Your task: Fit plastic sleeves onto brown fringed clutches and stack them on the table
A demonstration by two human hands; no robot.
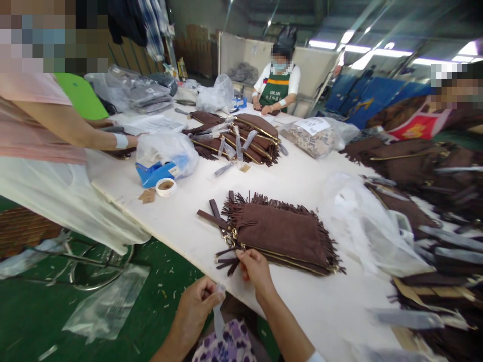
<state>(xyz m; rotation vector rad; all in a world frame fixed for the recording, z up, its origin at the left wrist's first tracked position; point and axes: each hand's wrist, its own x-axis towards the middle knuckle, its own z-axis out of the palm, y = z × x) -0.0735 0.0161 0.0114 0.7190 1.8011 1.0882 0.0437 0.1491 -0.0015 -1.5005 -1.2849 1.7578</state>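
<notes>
A brown fringed clutch bag (281,234) lies flat on the white table, its gold zipper edge toward me. At its left corner are a dark wrist strap (214,217) and gold rings. My right hand (256,269) pinches the brown tassel strips (227,262) by the zipper end. Off the table's near edge, my left hand (198,306) is closed on a strip of clear plastic film (218,319), which hangs down from the fingertips.
A blue tape dispenser (160,171) and a tape roll (166,187) sit to the left. Beyond lies a pile of brown bags (241,136). Plastic bags (366,221) and more brown bags (411,161) cover the right side. Co-workers stand left, across and right.
</notes>
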